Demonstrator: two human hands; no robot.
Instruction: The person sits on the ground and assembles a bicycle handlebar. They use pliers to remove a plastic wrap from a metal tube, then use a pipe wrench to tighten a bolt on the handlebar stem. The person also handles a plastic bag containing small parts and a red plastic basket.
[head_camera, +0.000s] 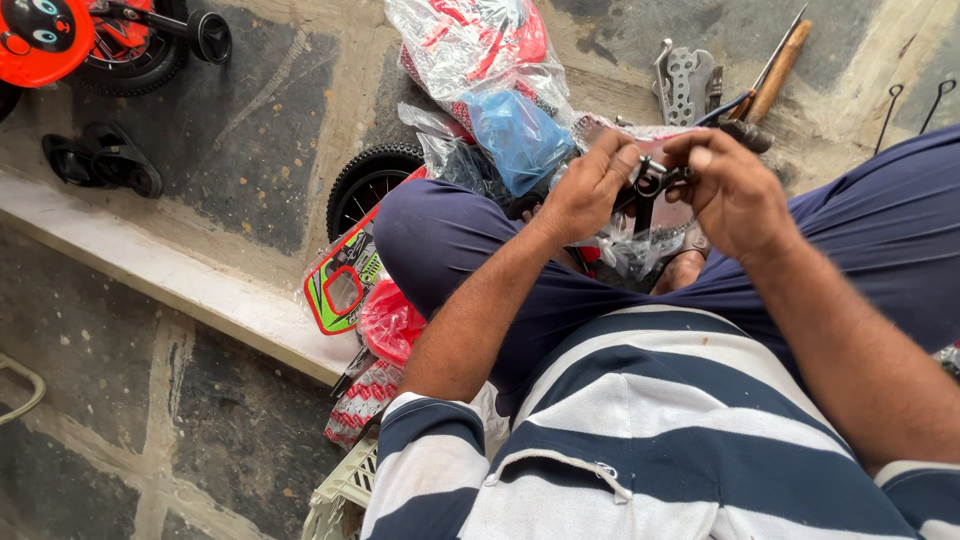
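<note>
My left hand (590, 185) and my right hand (735, 190) meet above my lap, both pinching a small black and silver metal bracket part (652, 180). The fingers of each hand close on it from opposite sides. Below the hands lies clear plastic wrapping (630, 250) with red pieces inside, resting between my dark blue trouser legs (450, 240). Much of the metal part is hidden by my fingers.
A small black wheel (368, 180), red plastic parts (390, 320) and a green-edged panel (340, 280) lie at my left knee. Plastic bags with red and blue parts (490, 80) sit ahead. Tools with a wooden handle (775, 70) and a metal plate (685, 85) lie beyond. A red toy vehicle (60, 40) stands far left.
</note>
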